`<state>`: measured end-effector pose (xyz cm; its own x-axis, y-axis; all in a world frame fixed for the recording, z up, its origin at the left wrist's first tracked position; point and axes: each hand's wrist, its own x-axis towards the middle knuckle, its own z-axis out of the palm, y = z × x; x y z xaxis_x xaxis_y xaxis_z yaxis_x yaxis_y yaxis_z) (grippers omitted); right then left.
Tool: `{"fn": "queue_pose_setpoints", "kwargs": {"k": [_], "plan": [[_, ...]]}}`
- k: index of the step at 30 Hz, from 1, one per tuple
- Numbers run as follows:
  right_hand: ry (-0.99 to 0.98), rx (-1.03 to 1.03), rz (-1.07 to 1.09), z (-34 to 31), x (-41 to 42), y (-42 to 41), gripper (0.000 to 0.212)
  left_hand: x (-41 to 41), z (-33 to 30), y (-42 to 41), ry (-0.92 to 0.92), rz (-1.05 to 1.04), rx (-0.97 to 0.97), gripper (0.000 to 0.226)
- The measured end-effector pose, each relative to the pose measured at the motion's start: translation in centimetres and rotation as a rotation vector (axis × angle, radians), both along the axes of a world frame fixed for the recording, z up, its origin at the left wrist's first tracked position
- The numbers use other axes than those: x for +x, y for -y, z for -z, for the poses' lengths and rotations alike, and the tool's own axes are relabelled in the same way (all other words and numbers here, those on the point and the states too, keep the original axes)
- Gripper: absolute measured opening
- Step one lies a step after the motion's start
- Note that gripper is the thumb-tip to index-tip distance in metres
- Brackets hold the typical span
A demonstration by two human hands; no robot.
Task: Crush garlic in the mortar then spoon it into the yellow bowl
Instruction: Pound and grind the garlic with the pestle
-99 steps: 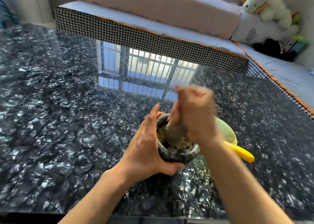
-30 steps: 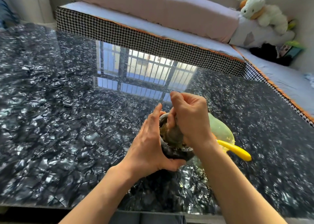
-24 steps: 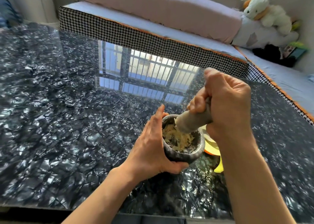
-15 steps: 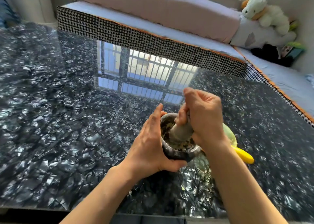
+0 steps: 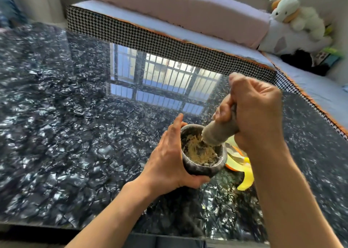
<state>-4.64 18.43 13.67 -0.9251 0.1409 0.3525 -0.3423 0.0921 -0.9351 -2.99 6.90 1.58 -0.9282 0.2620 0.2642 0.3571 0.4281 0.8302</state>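
Observation:
A small dark stone mortar (image 5: 204, 167) stands on the glossy black marbled table (image 5: 75, 134). Pale crushed garlic (image 5: 197, 150) lies mashed inside it. My left hand (image 5: 167, 159) grips the mortar's left side, thumb under the near wall. My right hand (image 5: 252, 114) grips a grey stone pestle (image 5: 218, 132), lifted and tilted, its thick end just above the mortar's right rim. Behind my right wrist, the yellow bowl (image 5: 232, 149) is mostly hidden. A yellow spoon handle (image 5: 246, 180) sticks out toward me.
A houndstooth-edged cushioned bench (image 5: 169, 38) runs along the table's far and right sides. A white plush toy (image 5: 295, 16) sits at the back right. The table's near edge (image 5: 56, 227) lies close to me. A window reflection shines on the tabletop.
My right hand has raised the pestle up and to the right out of the mortar, uncovering the mashed garlic. My left hand keeps its hold on the mortar.

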Motion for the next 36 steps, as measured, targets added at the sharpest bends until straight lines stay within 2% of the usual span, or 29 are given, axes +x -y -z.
{"fn": "queue_pose_setpoints", "kwargs": {"k": [2, 5, 7, 10, 13, 16, 18, 23, 27, 29, 31, 34, 36], "plan": [[-0.023, 0.063, 0.008, 0.1, -0.2, 0.2, 0.045, 0.0, 0.1, 0.0, 0.005, -0.002, 0.005, 0.136], [0.019, 0.356, 0.105, 3.6, -0.8, 1.0, 0.044, 0.1, 0.0, -0.2, 0.01, -0.01, 0.01, 0.136], [0.063, 0.411, 0.119, 5.2, -1.0, 1.2, 0.043, 0.1, 0.0, -0.3, 0.011, -0.015, 0.015, 0.136], [0.132, 0.261, 0.057, 4.3, -1.0, 0.8, 0.043, 0.1, 0.0, -0.3, 0.017, -0.007, 0.011, 0.135], [0.085, 0.116, -0.011, 1.5, -0.5, 0.4, 0.039, -0.1, 0.1, -0.2, 0.004, -0.005, 0.001, 0.135], [0.038, 0.213, -0.03, 0.9, -0.6, 0.5, 0.04, 0.0, 0.1, -0.3, 0.002, -0.01, 0.001, 0.136], [0.119, 0.331, -0.017, 2.4, -1.1, 0.6, 0.044, 0.1, 0.1, -0.4, 0.001, -0.007, -0.009, 0.136], [0.265, 0.181, -0.041, 3.7, -1.7, 0.2, 0.045, 0.0, 0.1, -0.3, -0.001, 0.003, -0.023, 0.136], [0.142, 0.002, -0.072, 0.6, -1.4, -0.8, 0.042, -0.2, 0.1, -0.2, -0.001, 0.029, -0.015, 0.134], [0.122, 0.093, -0.083, 0.8, -1.5, -1.1, 0.043, -0.3, 0.2, -0.2, -0.006, 0.032, -0.005, 0.133], [0.186, 0.231, -0.09, 2.7, -1.5, -0.6, 0.044, -0.3, 0.3, -0.3, -0.006, 0.039, 0.003, 0.133], [0.273, 0.209, -0.102, 4.6, -1.7, 0.1, 0.047, -0.7, 0.4, -0.2, -0.01, 0.076, 0.013, 0.128], [0.271, 0.101, -0.102, 3.6, -1.7, -0.3, 0.049, -1.0, 0.4, 0.0, 0.007, 0.12, 0.034, 0.127]]}}
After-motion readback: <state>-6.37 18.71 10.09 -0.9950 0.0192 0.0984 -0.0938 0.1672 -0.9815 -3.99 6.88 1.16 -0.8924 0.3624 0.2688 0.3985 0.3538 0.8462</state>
